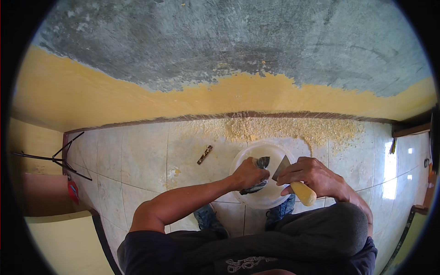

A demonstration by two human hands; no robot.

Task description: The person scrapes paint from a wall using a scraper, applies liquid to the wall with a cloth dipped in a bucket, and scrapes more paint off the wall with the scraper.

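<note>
My left hand grips a crumpled dark wet-looking cloth over a round whitish plastic bucket. Pale liquid seems to lie in the bucket, though my hands cover part of it. Just to the right, my right hand holds a putty knife by its yellow handle. Its triangular metal blade points up over the bucket, a small gap away from the cloth. The bucket stands on the tiles between my shoes and the wall.
Yellow paint flakes lie heaped along the wall's foot. Above a yellow painted band, the wall shows bare grey plaster. A small brown strip lies on the tiled floor. A black-legged stand is at far left.
</note>
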